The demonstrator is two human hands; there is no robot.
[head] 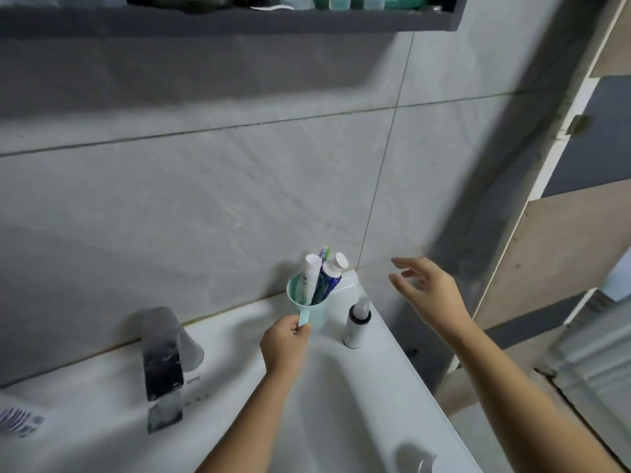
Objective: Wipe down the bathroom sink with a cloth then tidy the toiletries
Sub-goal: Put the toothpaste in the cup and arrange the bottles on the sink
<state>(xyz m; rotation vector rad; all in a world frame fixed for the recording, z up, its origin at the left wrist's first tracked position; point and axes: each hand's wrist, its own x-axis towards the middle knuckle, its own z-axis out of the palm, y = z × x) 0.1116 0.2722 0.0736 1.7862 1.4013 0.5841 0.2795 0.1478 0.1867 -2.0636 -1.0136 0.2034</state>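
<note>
Sink (368, 387); cup handle (304, 316) inside left hand (285, 344)

Left hand (285, 339), right hand (430, 291): bare. Left forearm (252, 414), right forearm (512, 380): bare from wrist to frame edge, slender, smooth, evenly lit. Right fingertips (396, 261) motion-blurred; nails too soft to judge on either hand.

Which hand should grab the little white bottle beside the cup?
Right, I'd say. The right hand is open, holds nothing and hovers close to the white bottle, on its right side. The left hand is busy: it grips the handle of the mint cup.
</note>
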